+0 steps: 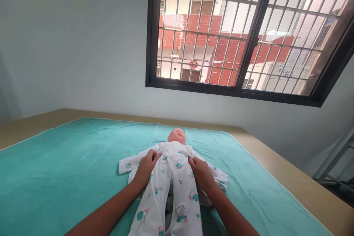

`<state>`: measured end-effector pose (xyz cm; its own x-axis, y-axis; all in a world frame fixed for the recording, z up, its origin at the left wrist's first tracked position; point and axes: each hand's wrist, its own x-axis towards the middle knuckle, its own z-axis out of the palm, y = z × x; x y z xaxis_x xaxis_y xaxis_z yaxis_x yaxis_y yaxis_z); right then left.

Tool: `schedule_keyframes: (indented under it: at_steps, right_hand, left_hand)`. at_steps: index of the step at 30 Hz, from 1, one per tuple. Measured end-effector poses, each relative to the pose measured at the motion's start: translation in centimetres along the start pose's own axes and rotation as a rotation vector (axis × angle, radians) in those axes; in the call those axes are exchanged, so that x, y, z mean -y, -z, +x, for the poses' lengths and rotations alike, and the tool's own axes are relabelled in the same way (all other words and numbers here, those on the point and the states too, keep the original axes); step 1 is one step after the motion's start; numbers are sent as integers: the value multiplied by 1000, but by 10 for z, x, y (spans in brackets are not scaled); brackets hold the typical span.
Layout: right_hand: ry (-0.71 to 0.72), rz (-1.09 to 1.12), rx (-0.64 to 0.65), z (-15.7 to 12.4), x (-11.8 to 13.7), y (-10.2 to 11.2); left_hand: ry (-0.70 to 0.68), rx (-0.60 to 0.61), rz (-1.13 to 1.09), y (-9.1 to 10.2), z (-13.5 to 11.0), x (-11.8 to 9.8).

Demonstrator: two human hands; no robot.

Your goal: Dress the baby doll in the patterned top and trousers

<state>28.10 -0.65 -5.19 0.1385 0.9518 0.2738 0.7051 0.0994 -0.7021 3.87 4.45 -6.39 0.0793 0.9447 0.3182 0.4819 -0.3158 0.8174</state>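
A baby doll lies on its back on a teal cloth, its head toward the wall. It wears a white printed baby top, the sleeves spread to both sides. White printed baby pants cover its front and stretch toward me. My left hand is closed on the left side of the pants near the waist, its fingertips partly hidden. On the opposite side, my right hand grips the pants' edge at about the same height. The doll's own hands and feet do not show.
The cloth covers a wooden surface, whose bare border shows along the back and right. Behind it rises a pale wall with a dark-framed, barred window. A grey metal frame stands beyond the right edge.
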Motion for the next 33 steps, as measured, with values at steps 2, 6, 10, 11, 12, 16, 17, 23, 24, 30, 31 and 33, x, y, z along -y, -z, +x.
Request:
schedule_keyframes:
  at_steps: [2, 6, 10, 11, 12, 16, 17, 23, 24, 30, 31, 33]
  right_hand:
    - [-27, 112, 29, -4, -5, -2]
    - [-126, 440, 19, -12, -2, -6]
    - [-189, 719, 97, -15, 2, -6]
    - [-197, 768, 142, -15, 1, -5]
    - [-198, 809, 184, -15, -1, -3]
    - [-179, 891, 302, -12, -16, 4]
    - [-186, 912, 343, -12, -19, 6]
    - [-237, 1034, 534, -15, -16, 20]
    - [-240, 1032, 531, -16, -13, 21]
    - [-260, 944, 432, -17, -2, 18]
    - [-263, 925, 418, -17, -3, 18]
    - [-265, 933, 428, -16, -5, 19]
  left_hand:
    - [27, 55, 17, 1, -4, 1]
    - [94, 157, -58, 7, -7, -4]
    - [178, 267, -240, 16, -10, -10]
    - [199, 304, -293, 19, -11, -11]
    - [222, 345, -345, 21, -13, -11]
    - [272, 398, -455, 23, -18, -10]
    - [265, 375, -447, 22, -19, -9]
    - [200, 293, -385, 18, -22, -9]
    - [194, 279, -379, 17, -21, -8]
    - [192, 244, -382, 10, -18, -2]
    - [204, 245, -385, 10, -17, -1]
    - [233, 244, -389, 9, -17, 0]
